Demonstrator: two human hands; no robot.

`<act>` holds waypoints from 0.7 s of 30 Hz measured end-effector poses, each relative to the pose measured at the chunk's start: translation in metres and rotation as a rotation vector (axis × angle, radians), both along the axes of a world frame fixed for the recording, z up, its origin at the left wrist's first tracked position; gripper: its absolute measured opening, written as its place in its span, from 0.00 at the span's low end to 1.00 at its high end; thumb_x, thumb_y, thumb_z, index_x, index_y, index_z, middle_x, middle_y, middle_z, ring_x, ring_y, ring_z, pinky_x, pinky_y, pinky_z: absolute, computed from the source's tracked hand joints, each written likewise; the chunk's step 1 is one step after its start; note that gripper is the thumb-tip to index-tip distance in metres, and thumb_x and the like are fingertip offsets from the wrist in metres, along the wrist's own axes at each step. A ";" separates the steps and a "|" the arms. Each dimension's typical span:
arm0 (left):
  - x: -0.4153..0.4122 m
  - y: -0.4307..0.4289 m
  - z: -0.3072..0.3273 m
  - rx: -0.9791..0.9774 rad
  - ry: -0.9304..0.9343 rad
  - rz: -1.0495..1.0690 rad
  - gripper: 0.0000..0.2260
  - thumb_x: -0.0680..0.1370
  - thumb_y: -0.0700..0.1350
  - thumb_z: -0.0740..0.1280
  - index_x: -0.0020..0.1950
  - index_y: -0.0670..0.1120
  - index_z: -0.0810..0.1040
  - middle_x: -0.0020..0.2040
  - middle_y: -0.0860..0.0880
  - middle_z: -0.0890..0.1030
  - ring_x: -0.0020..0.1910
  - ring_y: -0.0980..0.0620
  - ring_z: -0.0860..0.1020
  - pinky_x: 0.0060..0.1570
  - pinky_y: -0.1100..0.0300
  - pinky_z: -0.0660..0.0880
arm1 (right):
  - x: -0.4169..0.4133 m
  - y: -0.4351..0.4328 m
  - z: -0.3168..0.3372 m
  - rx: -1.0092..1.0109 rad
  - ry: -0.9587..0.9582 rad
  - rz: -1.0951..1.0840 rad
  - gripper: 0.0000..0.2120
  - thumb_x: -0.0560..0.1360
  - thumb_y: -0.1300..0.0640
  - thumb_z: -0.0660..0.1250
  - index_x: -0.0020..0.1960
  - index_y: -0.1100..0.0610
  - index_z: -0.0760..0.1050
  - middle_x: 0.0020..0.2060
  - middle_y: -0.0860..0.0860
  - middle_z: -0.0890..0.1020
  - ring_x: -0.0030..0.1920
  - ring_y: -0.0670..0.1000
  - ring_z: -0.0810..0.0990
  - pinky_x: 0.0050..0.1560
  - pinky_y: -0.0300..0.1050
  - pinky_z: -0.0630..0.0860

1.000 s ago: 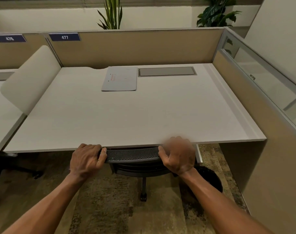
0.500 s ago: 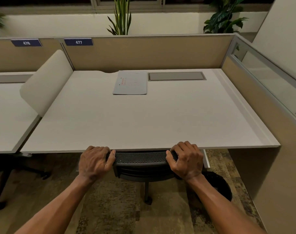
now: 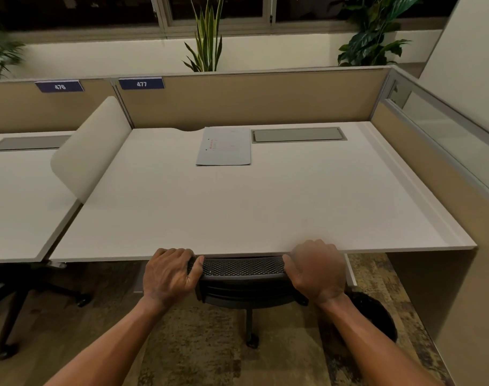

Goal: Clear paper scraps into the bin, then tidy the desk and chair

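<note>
Single head-worn wide-angle view, standing height, pitched forward and down over the white rectangular desk top [image 3: 237,213]. Near desk edge runs across lower centre of frame; tan fabric partition [image 3: 251,98] spans upper third. Close range, strong edge distortion. No second view.

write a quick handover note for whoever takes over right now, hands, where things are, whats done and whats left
Left hand: closed on the left end of the chair backrest.
Right hand: closed on its right end.
Chair: under the desk, backrest top at the front edge.
Bin: on the floor, right of the chair.
Done: no scraps visible on the desk; one sheet lies flat near the back.
Left: probably just let go of the chair.
</note>
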State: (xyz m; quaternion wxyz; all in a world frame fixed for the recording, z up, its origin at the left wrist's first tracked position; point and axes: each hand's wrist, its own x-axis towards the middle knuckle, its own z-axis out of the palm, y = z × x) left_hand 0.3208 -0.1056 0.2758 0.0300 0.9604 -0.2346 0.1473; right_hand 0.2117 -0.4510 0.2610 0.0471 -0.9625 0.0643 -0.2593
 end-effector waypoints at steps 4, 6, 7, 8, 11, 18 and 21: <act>-0.003 0.000 0.007 0.052 0.063 0.000 0.31 0.85 0.66 0.42 0.40 0.52 0.77 0.33 0.53 0.80 0.33 0.51 0.76 0.44 0.54 0.71 | -0.003 0.001 0.006 0.010 0.043 -0.004 0.20 0.79 0.36 0.63 0.45 0.51 0.82 0.40 0.48 0.84 0.42 0.51 0.79 0.45 0.48 0.73; -0.006 -0.001 0.011 0.055 0.091 -0.008 0.33 0.85 0.67 0.40 0.42 0.52 0.77 0.35 0.53 0.80 0.36 0.51 0.76 0.48 0.52 0.73 | -0.005 0.003 0.010 0.023 0.063 -0.003 0.22 0.80 0.33 0.62 0.46 0.51 0.82 0.42 0.48 0.84 0.43 0.51 0.80 0.47 0.48 0.75; -0.008 -0.001 0.014 0.048 0.097 -0.013 0.33 0.85 0.68 0.39 0.43 0.52 0.78 0.38 0.53 0.81 0.39 0.50 0.78 0.51 0.51 0.74 | -0.006 0.003 0.012 0.037 0.069 -0.003 0.23 0.80 0.32 0.61 0.48 0.50 0.83 0.43 0.48 0.85 0.44 0.51 0.81 0.48 0.49 0.76; -0.009 0.000 0.015 0.033 0.103 -0.020 0.34 0.85 0.68 0.41 0.47 0.51 0.80 0.42 0.52 0.83 0.44 0.49 0.80 0.56 0.51 0.75 | -0.008 0.004 0.014 0.052 0.068 0.004 0.25 0.80 0.31 0.60 0.51 0.50 0.83 0.45 0.48 0.85 0.46 0.51 0.82 0.49 0.49 0.76; -0.016 0.000 0.025 0.022 0.108 -0.027 0.36 0.83 0.69 0.43 0.62 0.47 0.82 0.59 0.49 0.85 0.62 0.48 0.82 0.70 0.50 0.72 | -0.015 0.008 0.022 0.086 0.083 0.020 0.29 0.80 0.27 0.58 0.57 0.51 0.82 0.51 0.48 0.85 0.52 0.51 0.82 0.56 0.51 0.77; -0.027 -0.002 0.059 0.036 0.090 0.007 0.40 0.83 0.71 0.43 0.76 0.44 0.73 0.80 0.43 0.72 0.83 0.45 0.66 0.83 0.47 0.59 | -0.020 0.024 0.049 0.076 0.040 0.086 0.35 0.79 0.25 0.57 0.65 0.53 0.79 0.60 0.50 0.84 0.61 0.52 0.82 0.63 0.53 0.77; -0.023 -0.005 0.083 -0.005 0.017 0.004 0.40 0.83 0.72 0.44 0.77 0.43 0.73 0.82 0.42 0.68 0.85 0.44 0.63 0.84 0.46 0.58 | -0.015 0.027 0.072 0.077 -0.017 0.101 0.34 0.80 0.26 0.58 0.67 0.53 0.78 0.61 0.50 0.84 0.62 0.53 0.81 0.63 0.53 0.77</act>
